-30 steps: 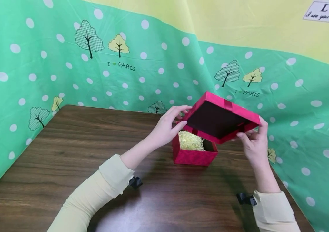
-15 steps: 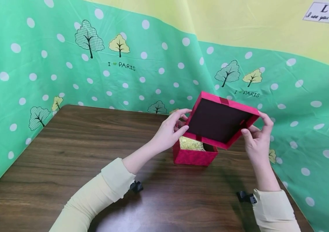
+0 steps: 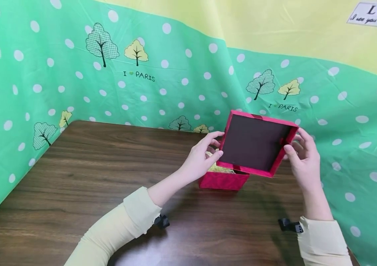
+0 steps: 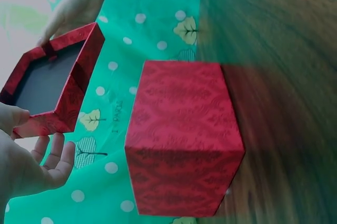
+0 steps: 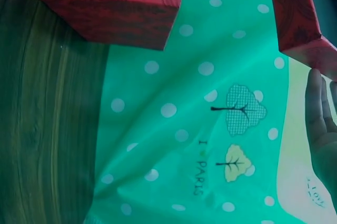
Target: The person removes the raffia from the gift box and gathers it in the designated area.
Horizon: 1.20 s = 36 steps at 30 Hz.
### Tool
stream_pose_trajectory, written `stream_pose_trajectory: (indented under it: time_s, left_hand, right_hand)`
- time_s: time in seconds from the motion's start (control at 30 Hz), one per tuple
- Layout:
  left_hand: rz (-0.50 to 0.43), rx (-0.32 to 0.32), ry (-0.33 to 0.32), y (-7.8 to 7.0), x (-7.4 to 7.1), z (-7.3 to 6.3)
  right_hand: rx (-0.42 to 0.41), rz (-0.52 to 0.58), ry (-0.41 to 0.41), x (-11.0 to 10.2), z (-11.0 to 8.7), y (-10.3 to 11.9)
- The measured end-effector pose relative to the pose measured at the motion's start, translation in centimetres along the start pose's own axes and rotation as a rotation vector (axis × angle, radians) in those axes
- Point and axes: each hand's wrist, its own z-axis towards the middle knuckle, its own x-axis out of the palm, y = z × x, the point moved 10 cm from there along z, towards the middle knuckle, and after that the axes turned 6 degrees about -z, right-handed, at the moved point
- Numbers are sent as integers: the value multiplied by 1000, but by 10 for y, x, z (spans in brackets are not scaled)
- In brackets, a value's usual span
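A red box lid [image 3: 255,144] is tilted above the table, its dark inside facing me. My left hand [image 3: 197,159] holds the lid's left side, thumb at the lower left rim and fingers along the outer wall. On the opposite side my right hand [image 3: 305,162] grips the lid, thumb on the inner edge and fingers behind. Below the lid stands the patterned red box [image 3: 224,181], uncovered and upright. Pale yellow shredded paper [image 3: 220,169] shows at its opening, partly hidden by the lid. In the left wrist view the lid [image 4: 79,84] is apart from the box [image 4: 179,105].
The dark wood-grain table [image 3: 115,155] stretches to the left and in front of the box. Behind and on both sides hangs a green and yellow curtain [image 3: 182,88] with white dots and printed trees, close to the table's far and right edges.
Both hands have shifted to the right and slightly down with the lid. The lid has turned so more of its inside faces me, and it covers more of the box opening. The box has stayed put.
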Motion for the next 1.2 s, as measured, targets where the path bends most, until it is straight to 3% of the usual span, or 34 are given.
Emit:
stream_pose_trajectory:
  time_s: [0.3, 0.53, 0.67, 0.83, 1.2]
  left_hand:
    - [-61, -52, 20, 5, 16, -6]
    - [-102, -79, 50, 9, 30, -6]
    - [-128, -99, 76, 11, 38, -7]
    - [-165, -104, 96, 13, 48, -9]
    - [-173, -63, 66, 14, 69, -10]
  right_hand:
    - [-1, 86, 58, -9, 0, -1]
    - [77, 35, 100, -20, -1, -10]
    - [85, 68, 128, -25, -2, -12]
    - [72, 149, 158, -32, -3, -14]
    - [147, 61, 152, -51, -5, -29]
